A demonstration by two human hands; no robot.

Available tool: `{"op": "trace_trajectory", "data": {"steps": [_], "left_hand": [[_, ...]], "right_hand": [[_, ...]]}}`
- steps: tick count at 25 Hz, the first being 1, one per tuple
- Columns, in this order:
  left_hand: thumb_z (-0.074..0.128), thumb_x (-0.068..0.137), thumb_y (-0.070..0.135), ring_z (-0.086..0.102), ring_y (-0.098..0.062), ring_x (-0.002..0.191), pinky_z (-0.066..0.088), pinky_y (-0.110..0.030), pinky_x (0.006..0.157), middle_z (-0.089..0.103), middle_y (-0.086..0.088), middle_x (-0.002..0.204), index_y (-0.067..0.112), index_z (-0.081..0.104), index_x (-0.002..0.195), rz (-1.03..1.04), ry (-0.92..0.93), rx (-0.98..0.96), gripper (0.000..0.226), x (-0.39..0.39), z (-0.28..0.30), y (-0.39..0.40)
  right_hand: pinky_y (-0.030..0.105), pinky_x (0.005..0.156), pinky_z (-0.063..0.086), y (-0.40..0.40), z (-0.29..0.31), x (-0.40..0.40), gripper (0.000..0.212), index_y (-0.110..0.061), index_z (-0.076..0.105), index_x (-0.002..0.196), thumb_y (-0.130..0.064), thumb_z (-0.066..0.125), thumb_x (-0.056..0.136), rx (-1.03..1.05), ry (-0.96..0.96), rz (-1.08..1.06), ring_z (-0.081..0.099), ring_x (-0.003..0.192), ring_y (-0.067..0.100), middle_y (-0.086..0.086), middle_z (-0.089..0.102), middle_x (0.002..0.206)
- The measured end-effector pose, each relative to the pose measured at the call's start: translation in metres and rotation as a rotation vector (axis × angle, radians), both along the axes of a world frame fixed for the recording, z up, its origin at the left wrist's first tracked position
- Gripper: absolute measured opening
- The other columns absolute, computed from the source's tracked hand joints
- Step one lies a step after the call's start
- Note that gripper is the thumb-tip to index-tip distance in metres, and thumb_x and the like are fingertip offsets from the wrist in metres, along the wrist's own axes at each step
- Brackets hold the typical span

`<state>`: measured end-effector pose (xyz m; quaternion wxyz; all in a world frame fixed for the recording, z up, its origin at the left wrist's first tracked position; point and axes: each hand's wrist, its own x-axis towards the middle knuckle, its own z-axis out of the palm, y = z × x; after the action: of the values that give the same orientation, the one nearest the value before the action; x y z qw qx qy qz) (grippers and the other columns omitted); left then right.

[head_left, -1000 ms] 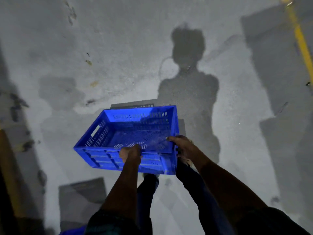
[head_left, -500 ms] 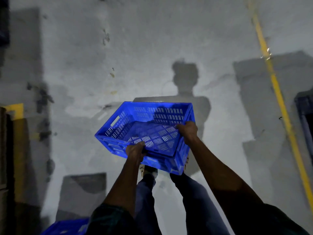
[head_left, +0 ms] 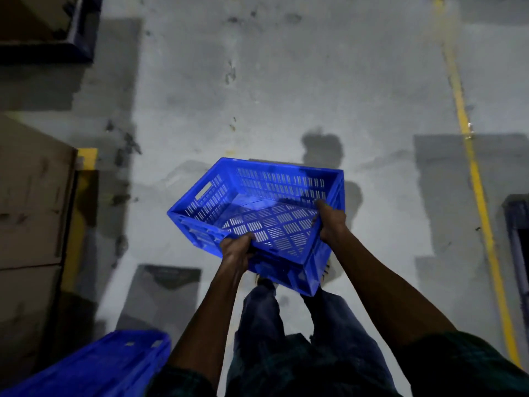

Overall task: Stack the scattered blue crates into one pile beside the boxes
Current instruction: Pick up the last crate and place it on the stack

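Head view: the crate (head_left: 266, 213) is carried, tilted, both hands clamped on its near rim, left hand (head_left: 236, 250) and right hand (head_left: 329, 222). The pile (head_left: 94, 365), probably, lies at seven o'clock, nearer the left hand, beside the boxes (head_left: 31, 202).

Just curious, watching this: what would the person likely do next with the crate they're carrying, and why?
Probably swing the held crate left and down onto the other blue crate at their lower left. Both the left hand and right hand grip its rim, and the cardboard boxes stand just beyond.
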<state>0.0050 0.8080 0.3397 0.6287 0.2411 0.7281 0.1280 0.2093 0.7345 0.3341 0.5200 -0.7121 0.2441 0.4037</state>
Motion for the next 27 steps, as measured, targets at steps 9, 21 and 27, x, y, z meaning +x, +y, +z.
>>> {"op": "trace_trajectory", "data": {"steps": [9, 21, 27], "left_hand": [[0.056, 0.089, 0.000, 0.057, -0.026, 0.063, 0.055, -0.035, 0.042, 0.058, -0.016, 0.078, 0.001, 0.058, 0.094, -0.049, -0.144, -0.159, 0.006, -0.086, 0.025, -0.003], [0.078, 0.073, 0.043, 0.045, -0.045, 0.129, 0.040, -0.054, 0.104, 0.041, -0.024, 0.141, 0.004, 0.033, 0.142, -0.180, 0.482, 0.373, 0.091, -0.173, 0.065, 0.119], [0.082, 0.067, 0.045, 0.067, -0.032, 0.077, 0.060, -0.057, 0.062, 0.068, -0.015, 0.094, 0.004, 0.063, 0.104, -0.059, 0.189, 0.205, 0.058, -0.223, -0.004, 0.176]], "right_hand": [[0.019, 0.038, 0.030, 0.042, 0.113, -0.086, 0.016, -0.002, 0.058, 0.065, -0.015, 0.052, 0.060, 0.081, -0.374, 0.374, 0.036, 0.034, 0.016, 0.007, 0.043, 0.046], [0.021, 0.044, 0.023, 0.031, 0.199, -0.073, 0.019, -0.007, 0.045, 0.066, 0.007, 0.052, 0.077, 0.239, -0.284, 0.511, 0.024, 0.037, 0.012, 0.002, 0.032, 0.043], [0.020, 0.042, 0.022, 0.029, 0.236, -0.078, 0.039, -0.015, 0.042, 0.051, 0.011, 0.054, 0.077, 0.284, -0.369, 0.674, 0.026, 0.033, 0.013, 0.002, 0.032, 0.043]]}}
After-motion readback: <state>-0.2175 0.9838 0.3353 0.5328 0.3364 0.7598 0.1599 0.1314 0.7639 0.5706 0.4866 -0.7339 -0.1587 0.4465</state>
